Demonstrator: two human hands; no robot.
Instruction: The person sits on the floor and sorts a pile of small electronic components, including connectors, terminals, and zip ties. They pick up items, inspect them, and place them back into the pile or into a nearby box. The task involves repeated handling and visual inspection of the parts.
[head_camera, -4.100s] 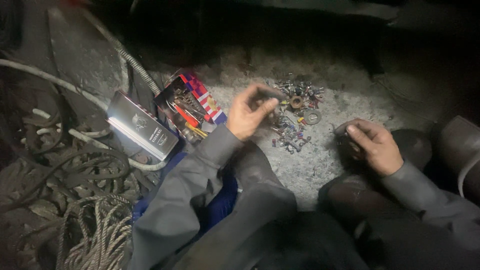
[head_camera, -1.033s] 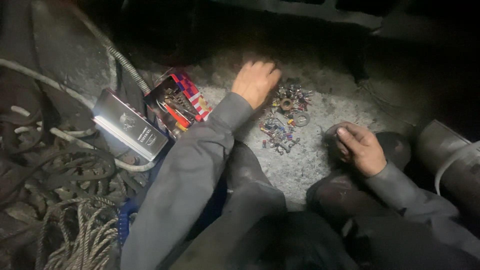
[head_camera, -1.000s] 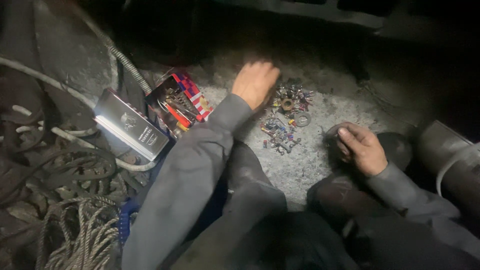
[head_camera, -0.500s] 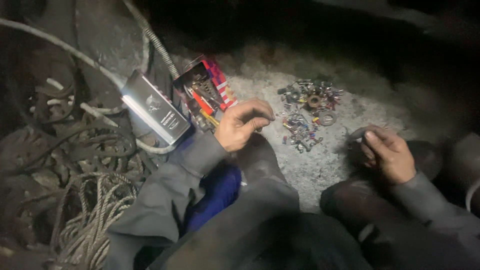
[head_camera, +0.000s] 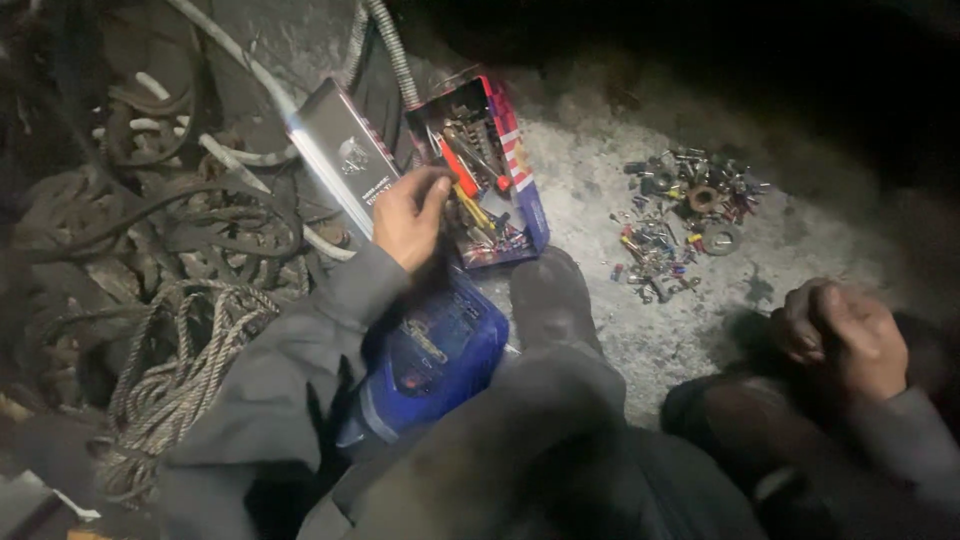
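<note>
The open red box of tools (head_camera: 478, 172) lies on the gritty floor (head_camera: 590, 180), its near-left edge touched by the left hand (head_camera: 408, 215), fingers loosely curled, nothing held. The right hand (head_camera: 845, 335) is closed in a fist near the small hardware pile (head_camera: 680, 220); what it holds cannot be told.

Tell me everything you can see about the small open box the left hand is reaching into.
The box is a small rectangular carton, lying open on the gritty ground, with red, white and blue printed sides. It holds a jumble of small tools or parts, some red and yellow. The left hand has its fingertips at the near left edge. A grey lid-like panel lies to its left, a blue case just below.
</note>
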